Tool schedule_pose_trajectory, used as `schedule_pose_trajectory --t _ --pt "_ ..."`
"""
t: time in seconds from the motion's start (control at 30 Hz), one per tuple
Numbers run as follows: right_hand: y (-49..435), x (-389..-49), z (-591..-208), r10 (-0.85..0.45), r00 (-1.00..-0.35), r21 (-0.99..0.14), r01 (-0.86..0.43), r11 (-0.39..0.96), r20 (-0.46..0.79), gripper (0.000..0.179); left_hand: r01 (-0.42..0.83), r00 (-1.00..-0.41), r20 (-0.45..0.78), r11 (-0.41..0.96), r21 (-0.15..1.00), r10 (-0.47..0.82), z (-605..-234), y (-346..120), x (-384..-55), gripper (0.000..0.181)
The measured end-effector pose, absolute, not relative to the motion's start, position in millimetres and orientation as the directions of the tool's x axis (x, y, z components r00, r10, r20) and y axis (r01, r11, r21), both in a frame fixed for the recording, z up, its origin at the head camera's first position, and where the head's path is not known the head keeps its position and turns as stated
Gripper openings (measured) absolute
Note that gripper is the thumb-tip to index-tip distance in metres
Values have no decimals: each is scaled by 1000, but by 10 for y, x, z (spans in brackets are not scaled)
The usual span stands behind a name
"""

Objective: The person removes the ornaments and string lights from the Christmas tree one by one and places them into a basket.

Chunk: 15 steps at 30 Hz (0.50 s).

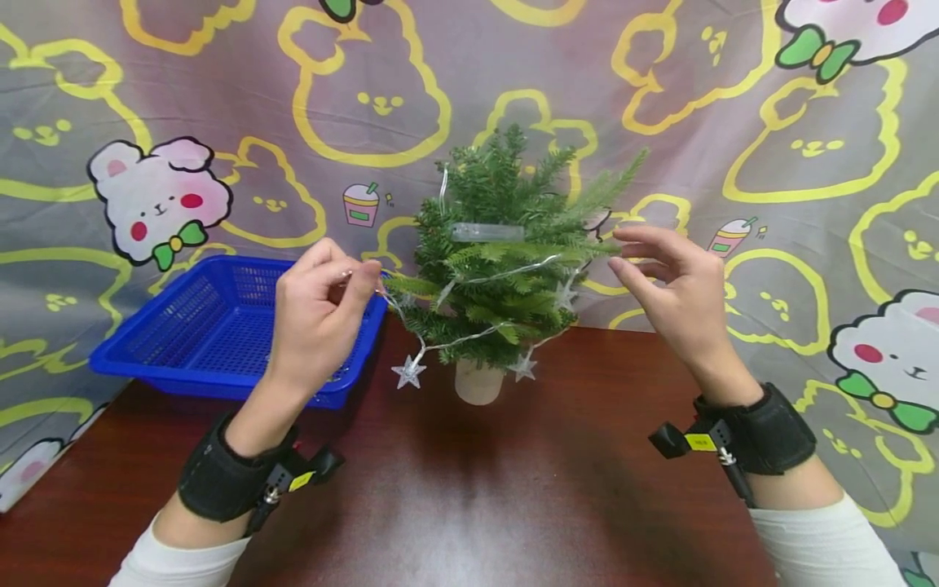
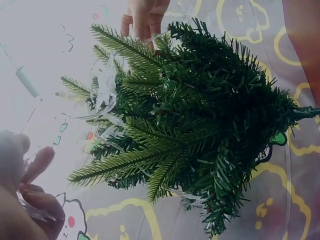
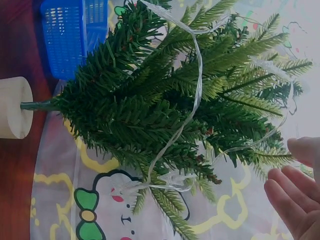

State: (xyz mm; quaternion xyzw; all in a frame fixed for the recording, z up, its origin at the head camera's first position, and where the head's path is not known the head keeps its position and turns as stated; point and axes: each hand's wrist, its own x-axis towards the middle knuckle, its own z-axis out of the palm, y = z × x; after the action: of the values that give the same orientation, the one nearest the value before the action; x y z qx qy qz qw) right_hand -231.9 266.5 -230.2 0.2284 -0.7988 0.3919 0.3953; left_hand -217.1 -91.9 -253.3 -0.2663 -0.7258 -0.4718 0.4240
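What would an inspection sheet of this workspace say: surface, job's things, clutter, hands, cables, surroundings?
Surface: glossy dark reddish-brown table.
Job's things: small green tree upright in a pale base; star lights draped on its branches, clear box against them.
Clutter: blue basket left of the tree.
Hands: left hand pinches the lights' wire; right hand at a branch tip, thumb and fingertips apart.
Cables: clear light wire, left hand to tree.
Surroundings: cartoon-patterned cloth behind.

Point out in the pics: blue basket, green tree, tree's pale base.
Blue basket [image 1: 227,338]: head view, on its mesh floor.
Green tree [image 1: 487,308]: head view, on its middle branches.
Pale base [image 3: 10,107]: right wrist view, on its side.
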Motion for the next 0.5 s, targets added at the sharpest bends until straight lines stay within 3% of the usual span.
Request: schedule_pose_trajectory --t 0.2,0.5 --pt "2610 -2321 -2309 -97 -580 -413 -678 609 809 23 757 -542 839 459 465 45 -2532 -938 -2106 19" --pt "2556 -2293 -2321 -94 -553 -394 -693 604 827 19 698 -641 757 506 506 128 -2527 -993 -2086 35"
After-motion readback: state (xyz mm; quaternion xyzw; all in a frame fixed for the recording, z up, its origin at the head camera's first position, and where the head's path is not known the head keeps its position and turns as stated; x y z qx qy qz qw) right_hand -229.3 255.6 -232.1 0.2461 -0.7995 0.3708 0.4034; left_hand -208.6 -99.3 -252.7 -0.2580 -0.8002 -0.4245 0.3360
